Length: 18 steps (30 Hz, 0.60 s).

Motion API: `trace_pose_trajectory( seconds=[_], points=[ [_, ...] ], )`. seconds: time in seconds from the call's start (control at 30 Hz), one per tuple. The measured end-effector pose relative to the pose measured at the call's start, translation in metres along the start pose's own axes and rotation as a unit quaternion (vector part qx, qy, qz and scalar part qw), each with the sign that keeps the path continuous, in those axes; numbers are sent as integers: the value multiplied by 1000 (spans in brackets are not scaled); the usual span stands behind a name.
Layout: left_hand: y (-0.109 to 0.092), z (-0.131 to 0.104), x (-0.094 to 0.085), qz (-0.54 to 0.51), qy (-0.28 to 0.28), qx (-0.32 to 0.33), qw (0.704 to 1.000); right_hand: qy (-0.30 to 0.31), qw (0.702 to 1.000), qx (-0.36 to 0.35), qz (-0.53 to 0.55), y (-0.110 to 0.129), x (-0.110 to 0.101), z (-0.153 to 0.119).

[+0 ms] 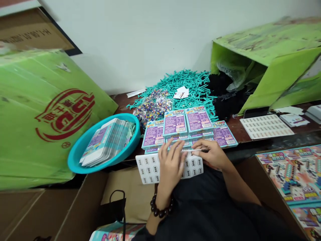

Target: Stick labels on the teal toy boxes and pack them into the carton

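One white paper sheet of dark-printed stickers (pixel 148 169) sits, in the head view, just on the near side of stacked teal-and-purple cardboard boxes (pixel 175 123); the left hand (pixel 172 162) lies across it, fingers slightly parted, its grip impossible to tell, while the right hand (pixel 212 154) pinches the upper edge. Uneven pulling could crease or tear it; a knock could topple boxes. Counted: four upper box faces, one round turquoise plastic basin (pixel 72 160), two lime-green cardboard cartons (pixel 22 134), one further pale label sheet (pixel 267 127).
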<state>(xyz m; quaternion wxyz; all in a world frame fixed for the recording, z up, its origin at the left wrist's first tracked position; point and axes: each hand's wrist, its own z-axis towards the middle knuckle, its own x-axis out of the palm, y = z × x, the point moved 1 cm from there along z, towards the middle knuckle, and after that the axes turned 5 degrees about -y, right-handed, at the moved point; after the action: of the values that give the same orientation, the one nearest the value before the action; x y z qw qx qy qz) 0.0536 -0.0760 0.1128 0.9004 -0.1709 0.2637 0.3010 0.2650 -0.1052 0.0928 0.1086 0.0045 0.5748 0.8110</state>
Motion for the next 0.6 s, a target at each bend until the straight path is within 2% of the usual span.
trace_pose_trajectory(
  seconds=[0.07, 0.13, 0.3, 0.47, 0.6],
  points=[
    [-11, 3, 10, -54, 54, 15, 997, 5, 1000, -9, -11, -2, 4, -2],
    [-13, 3, 17, -90, 68, 5, 994, 0, 1000, -13, -25, -4, 4, -4],
    [-9, -1, 17, -57, 52, 0, 997, 10, 998, -45, -47, -3, -2, -6],
    [-11, -3, 12, -8, 43, 5, 999, -13, 997, -38, -63, -4, -3, -5],
    [-11, -4, 13, -1, 46, -5, 999, -5, 987, -128, -95, -3, -5, -3]
  ],
)
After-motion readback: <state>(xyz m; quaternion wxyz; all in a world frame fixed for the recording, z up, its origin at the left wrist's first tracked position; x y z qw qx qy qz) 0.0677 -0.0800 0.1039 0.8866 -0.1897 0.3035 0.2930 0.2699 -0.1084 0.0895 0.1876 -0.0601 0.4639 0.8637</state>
